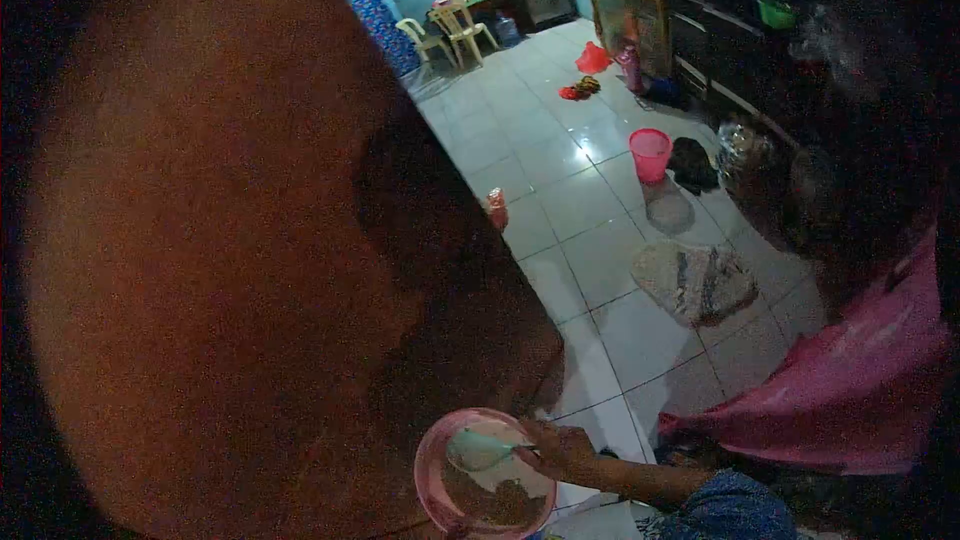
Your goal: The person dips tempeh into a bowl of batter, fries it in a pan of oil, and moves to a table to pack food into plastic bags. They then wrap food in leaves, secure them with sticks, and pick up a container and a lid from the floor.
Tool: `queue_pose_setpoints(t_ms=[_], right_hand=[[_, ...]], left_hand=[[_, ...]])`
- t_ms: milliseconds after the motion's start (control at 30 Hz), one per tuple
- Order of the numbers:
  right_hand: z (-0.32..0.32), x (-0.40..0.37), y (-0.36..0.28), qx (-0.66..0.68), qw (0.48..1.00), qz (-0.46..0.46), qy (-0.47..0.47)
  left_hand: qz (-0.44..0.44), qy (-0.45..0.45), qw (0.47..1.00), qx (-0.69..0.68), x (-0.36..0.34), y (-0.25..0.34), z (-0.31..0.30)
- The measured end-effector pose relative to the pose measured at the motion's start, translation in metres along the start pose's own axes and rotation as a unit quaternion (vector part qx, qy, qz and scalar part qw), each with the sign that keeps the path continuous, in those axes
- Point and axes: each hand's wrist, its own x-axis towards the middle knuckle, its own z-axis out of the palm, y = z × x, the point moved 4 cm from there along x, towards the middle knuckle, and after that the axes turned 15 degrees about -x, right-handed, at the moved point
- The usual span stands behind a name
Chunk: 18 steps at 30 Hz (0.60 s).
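A pink bowl [428, 480] at the bottom centre holds a grainy, pale brown material. My right hand [556, 455] comes in from the right, its fingers closed on the handle of a pale green scoop [480, 448]. The scoop is inside the bowl, at its upper part. At the bowl's lower rim, a small dark shape may be part of my left hand, but it is too dim and cut off to make out.
A large brown surface [220, 240] fills the left. On the tiled floor [640, 340] lie a grey mat [695, 282], a pink bucket [650, 155] and a dark bundle [692, 164]. Pink cloth [850, 380] hangs at the right. Chairs [460, 30] stand far back.
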Motion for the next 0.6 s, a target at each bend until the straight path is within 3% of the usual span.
queue_pose_setpoints(t_ms=[100, 167, 200, 233, 300, 333, 367, 467, 567, 600], right_hand=[[0.001, -0.002, -0.018, -0.022, 0.999, -0.03, 0.023], [0.007, -0.003, -0.031, -0.009, 0.991, -0.083, 0.102], [0.002, -0.003, -0.039, -0.031, 0.997, -0.068, 0.025], [0.01, -0.002, -0.047, -0.04, 0.994, -0.098, 0.0], [0.036, 0.001, -0.054, -0.013, 0.997, -0.053, -0.049], [0.026, -0.006, -0.074, 0.004, 0.989, -0.125, 0.075], [0.024, -0.006, -0.094, -0.06, 0.988, -0.144, 0.002], [0.039, -0.016, -0.145, -0.04, 0.976, -0.212, 0.025], [0.08, -0.027, -0.185, -0.046, 0.974, -0.2, -0.095], [0.094, -0.033, -0.198, -0.048, 0.966, -0.243, -0.068]], left_hand=[[0.017, 0.013, 1.0, -0.019, -0.022, -0.004, -0.022], [0.033, 0.023, 0.999, -0.03, -0.042, -0.005, -0.039], [0.044, 0.024, 0.998, -0.027, -0.051, -0.006, -0.047], [0.051, 0.029, 0.998, -0.023, -0.064, -0.009, -0.058], [0.075, 0.034, 0.996, 0.018, -0.092, -0.011, -0.077], [0.085, 0.042, 0.994, 0.05, -0.107, -0.011, -0.086], [0.093, 0.047, 0.991, 0.088, -0.121, -0.009, -0.096], [0.106, 0.074, 0.977, 0.169, -0.164, -0.011, -0.125], [0.101, 0.106, 0.974, 0.171, -0.205, -0.018, -0.161], [0.109, 0.126, 0.975, 0.144, -0.219, -0.019, -0.175]])
